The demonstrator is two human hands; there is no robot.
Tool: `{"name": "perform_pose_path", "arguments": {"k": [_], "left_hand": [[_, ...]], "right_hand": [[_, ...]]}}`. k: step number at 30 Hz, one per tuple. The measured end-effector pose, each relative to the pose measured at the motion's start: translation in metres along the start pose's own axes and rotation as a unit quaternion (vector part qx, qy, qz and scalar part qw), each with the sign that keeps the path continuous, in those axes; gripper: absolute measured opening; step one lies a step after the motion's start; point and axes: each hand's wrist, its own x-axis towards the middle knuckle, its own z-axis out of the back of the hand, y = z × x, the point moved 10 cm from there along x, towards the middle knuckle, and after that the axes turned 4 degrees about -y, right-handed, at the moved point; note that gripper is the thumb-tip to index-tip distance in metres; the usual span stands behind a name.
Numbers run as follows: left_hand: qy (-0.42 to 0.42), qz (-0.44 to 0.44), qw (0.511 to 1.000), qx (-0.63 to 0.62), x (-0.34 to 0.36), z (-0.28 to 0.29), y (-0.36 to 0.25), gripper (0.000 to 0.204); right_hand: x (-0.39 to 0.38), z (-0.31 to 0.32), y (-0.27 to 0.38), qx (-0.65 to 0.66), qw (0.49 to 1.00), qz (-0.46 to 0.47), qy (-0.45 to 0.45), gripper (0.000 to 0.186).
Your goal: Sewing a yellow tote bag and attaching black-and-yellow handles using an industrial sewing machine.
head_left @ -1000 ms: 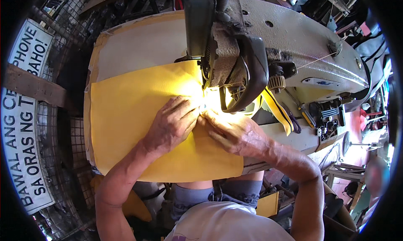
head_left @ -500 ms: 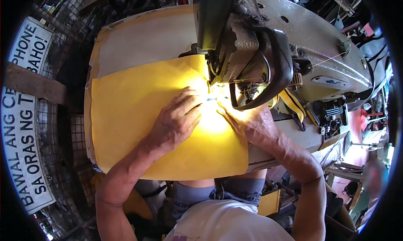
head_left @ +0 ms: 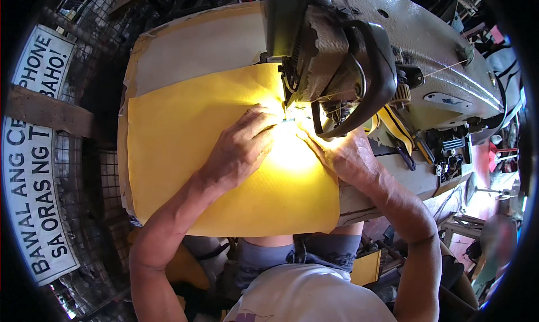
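A yellow sheet (head_left: 179, 153), leather-like, lies flat under the head of a sewing machine (head_left: 415, 47). My left hand (head_left: 238, 145) rests on it just left of the needle area, fingers bent and pressed together. On the other side, my right hand (head_left: 351, 156) reaches in below the machine's dark curved guard (head_left: 384, 80), its fingers close together and partly lost in the lamp glare. A small dark bluish strip (head_left: 288, 120) shows between the fingertips of both hands. Exactly what the fingertips grip is washed out by the light.
Under the sheet is a pale work surface (head_left: 202, 55) with a taped, worn edge. Yellow-and-black tools (head_left: 412, 139) lie right of the machine head. Wire mesh with white signs (head_left: 39, 193) stands at the left. A wooden stool (head_left: 469, 226) is at the lower right.
The whole view has shifted slightly, so everything appears a little higher and further right. Both hands keep about the same place on the yellow sheet beside the needle area.
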Motion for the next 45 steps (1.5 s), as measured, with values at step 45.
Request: {"name": "perform_pose_path", "arguments": {"k": [45], "left_hand": [[-0.005,-0.034,0.999,0.016,0.020,0.003,0.016,0.024]], "right_hand": [[-0.087,0.229,-0.078,-0.037,0.954,-0.233,-0.187,0.037]]}}
